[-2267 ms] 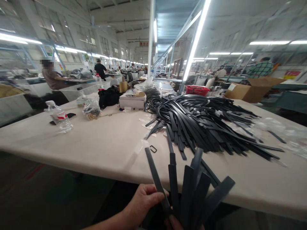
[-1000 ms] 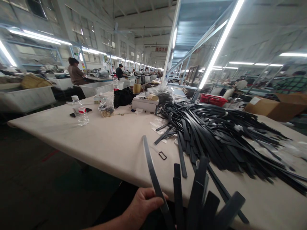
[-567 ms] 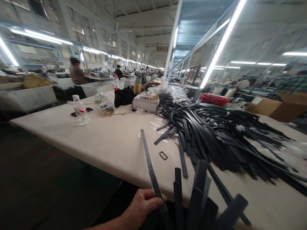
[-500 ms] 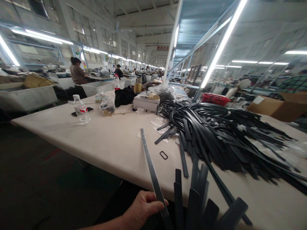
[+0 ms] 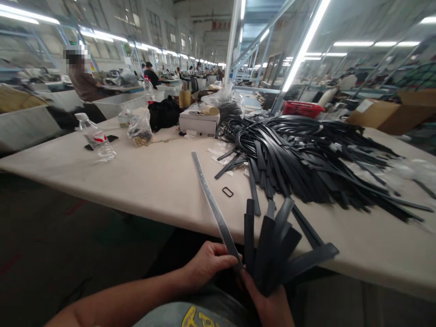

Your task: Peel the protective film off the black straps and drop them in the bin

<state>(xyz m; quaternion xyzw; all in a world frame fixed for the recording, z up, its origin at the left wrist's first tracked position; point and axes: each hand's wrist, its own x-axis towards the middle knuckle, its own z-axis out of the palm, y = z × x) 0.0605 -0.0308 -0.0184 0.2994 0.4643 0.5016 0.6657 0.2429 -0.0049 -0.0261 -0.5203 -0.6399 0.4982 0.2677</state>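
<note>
My left hand [image 5: 208, 264] is closed on the lower end of one long black strap [image 5: 211, 205], which rises up and to the left over the table edge. Beside it, my right hand [image 5: 269, 305] grips the base of a fanned bundle of black straps [image 5: 276, 243]; only part of that hand shows at the bottom edge. A large heap of black straps [image 5: 306, 161] lies on the cream table [image 5: 143, 181] just beyond. A small black rectangular ring [image 5: 227, 191] rests on the table near the heap.
A water bottle [image 5: 96, 137], a clear bag of small parts [image 5: 139, 131], a black bag [image 5: 164, 113] and a white box [image 5: 198, 122] stand at the far left of the table. A red basket [image 5: 302, 109] and a cardboard box [image 5: 381, 113] are behind. Other people work at distant benches.
The view has tilted down, so both hands and my forearm now show. The single strap in my left hand has drawn further apart from the bundle.
</note>
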